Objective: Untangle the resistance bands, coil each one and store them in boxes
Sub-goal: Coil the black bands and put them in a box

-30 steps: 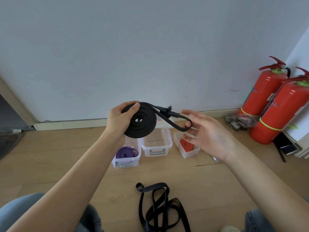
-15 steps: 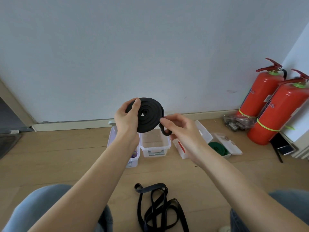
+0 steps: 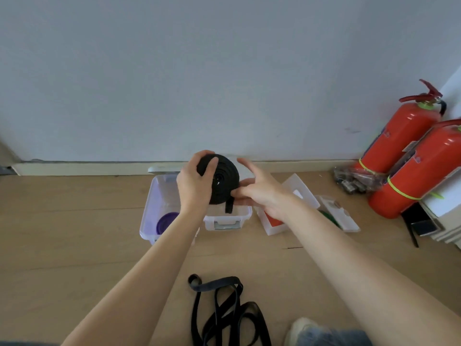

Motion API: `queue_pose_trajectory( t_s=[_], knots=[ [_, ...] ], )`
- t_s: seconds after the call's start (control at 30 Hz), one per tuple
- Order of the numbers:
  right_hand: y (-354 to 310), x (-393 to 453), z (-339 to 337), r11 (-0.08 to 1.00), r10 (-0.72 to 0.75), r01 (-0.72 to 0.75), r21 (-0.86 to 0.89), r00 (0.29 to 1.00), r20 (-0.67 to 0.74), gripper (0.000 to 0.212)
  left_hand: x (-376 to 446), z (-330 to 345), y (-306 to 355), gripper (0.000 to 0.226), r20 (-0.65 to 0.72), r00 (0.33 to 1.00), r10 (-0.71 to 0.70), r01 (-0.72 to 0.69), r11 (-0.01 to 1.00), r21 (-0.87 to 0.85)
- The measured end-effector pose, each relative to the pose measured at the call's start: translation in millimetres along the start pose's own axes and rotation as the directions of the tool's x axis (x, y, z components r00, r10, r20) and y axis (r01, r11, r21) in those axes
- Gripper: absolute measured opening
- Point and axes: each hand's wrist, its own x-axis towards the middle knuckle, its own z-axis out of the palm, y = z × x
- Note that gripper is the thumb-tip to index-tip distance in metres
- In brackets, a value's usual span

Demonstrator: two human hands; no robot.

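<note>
Lowered since the earlier frame: your two hands and the black coil (image 3: 222, 179) now hang just above the empty middle box (image 3: 227, 217), and the loose loop has been wound in, leaving only a short tail (image 3: 229, 204) hanging off the coil's lower edge.

Item, left hand (image 3: 195, 182): grip closed round the coil's left rim, fingers curled over its top, thumb across its face.
Item, right hand (image 3: 259, 189): thumb and lower fingers pinch the coil's lower right edge by the tail; upper fingers stand spread and free.
Item, coil: flat matte rubber strap, wound into a tight disc with a small hole at its centre.
Step in hand, as I judge it: finishing the coil. Next you need to tuck the tail and lay the disc flat in the middle box without letting it spring open.
Item, boxes: clear plastic, rectangular. Left box (image 3: 149, 216) holds a purple coil (image 3: 166, 221); the boxes to the right hold something red (image 3: 274, 221) and something green (image 3: 329, 217).
Item, floor (image 3: 74, 233): pale wood planks; a second black band (image 3: 224, 313) lies loose and looped near your knees, not yet coiled
</note>
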Motion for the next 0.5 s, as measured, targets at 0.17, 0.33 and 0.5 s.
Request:
queue_pose_trajectory(
  t_s=[0.17, 0.33, 0.5],
  knots=[
    [47, 72, 0, 0.995, 0.072, -0.078, 0.064, 0.994, 0.087, 0.060, 28, 23, -69, 0.013, 0.139, 0.987, -0.081, 0.075, 0.996, 0.047],
    [109, 142, -14, 0.983, 0.175, -0.179, 0.039, 0.980, 0.098, 0.051, 49, 49, -150, 0.026, 0.434, 0.867, -0.243, 0.180, 0.967, 0.183],
    [153, 204, -22, 0.952, 0.307, -0.304, -0.038, 0.947, 0.099, 0.052, 65, 51, -212, 0.036, 0.496, 0.827, -0.264, 0.014, 0.892, 0.452]
  ],
)
